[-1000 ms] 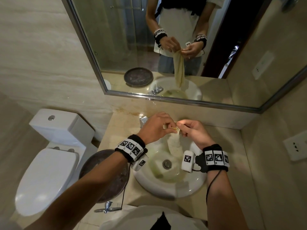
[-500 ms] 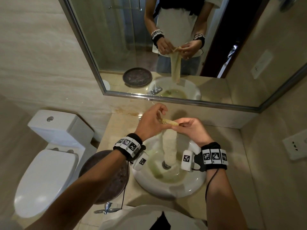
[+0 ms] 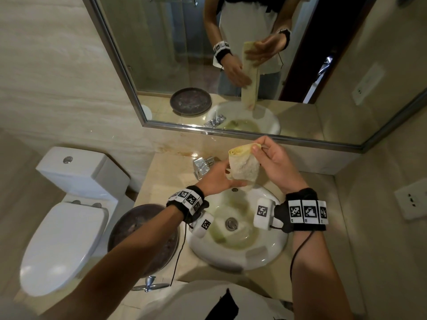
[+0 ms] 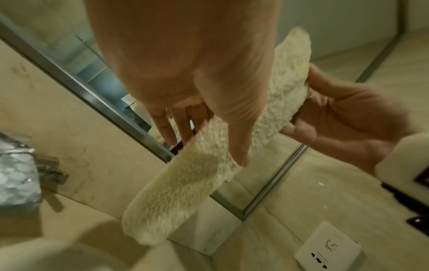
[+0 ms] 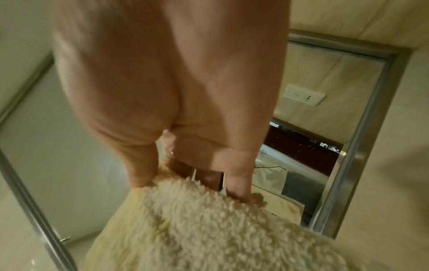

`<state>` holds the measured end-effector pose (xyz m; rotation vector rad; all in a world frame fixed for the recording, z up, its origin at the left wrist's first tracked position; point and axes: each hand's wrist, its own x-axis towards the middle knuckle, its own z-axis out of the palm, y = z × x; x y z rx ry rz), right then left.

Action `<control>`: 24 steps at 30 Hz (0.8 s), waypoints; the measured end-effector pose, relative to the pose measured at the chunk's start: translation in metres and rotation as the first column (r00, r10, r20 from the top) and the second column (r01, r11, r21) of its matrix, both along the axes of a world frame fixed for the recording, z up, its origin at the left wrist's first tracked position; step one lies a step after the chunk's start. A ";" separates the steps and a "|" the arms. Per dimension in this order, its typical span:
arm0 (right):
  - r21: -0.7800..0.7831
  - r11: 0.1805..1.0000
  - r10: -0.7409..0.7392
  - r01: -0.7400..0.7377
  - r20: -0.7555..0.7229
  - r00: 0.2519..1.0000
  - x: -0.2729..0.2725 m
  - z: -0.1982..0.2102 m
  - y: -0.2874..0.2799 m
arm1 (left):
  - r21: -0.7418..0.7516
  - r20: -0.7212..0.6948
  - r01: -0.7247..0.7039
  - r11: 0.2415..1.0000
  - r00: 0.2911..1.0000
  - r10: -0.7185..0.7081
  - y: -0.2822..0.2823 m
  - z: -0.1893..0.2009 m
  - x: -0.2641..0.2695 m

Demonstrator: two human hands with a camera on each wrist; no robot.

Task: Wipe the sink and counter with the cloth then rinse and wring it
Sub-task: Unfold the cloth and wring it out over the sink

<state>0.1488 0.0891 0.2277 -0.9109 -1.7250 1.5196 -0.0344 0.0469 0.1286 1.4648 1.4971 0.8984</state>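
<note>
The cloth (image 3: 243,166), a pale fleecy piece gathered into a long roll, was held in the air above the sink (image 3: 238,255), upper centre of the head view. The right hand (image 3: 275,166) pinched its upper end, thumb and fingers (image 5: 234,183) closed on the pile. The left hand (image 3: 216,179) lay against the roll lower down, its fingers (image 4: 239,146) extended along the fabric rather than clenched around it. In my judgement the cloth was kept over the basin so that drips would fall there, and the two hands were spaced along the roll in preparation for wringing.

The sink sat low in the centre of the head view, set into the beige counter (image 3: 166,176), with a discoloured patch around the drain (image 3: 231,223). The faucet (image 3: 204,165) stood just left of the hands. A dark round dish (image 3: 143,236) rested on the counter at the left, with a toilet (image 3: 67,218) beyond it.

The lower end of the cloth was hidden behind the left hand in the head view. Whether water ran from the faucet could not be determined. The mirror (image 3: 300,65) repeated the hands; both wrist views were soft with blur.
</note>
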 end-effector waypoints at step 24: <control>-0.671 0.611 -0.680 0.421 -0.172 0.713 0.041 -0.027 0.022 | -0.358 0.180 0.106 0.928 0.983 -0.043 -0.041 -0.044 -0.020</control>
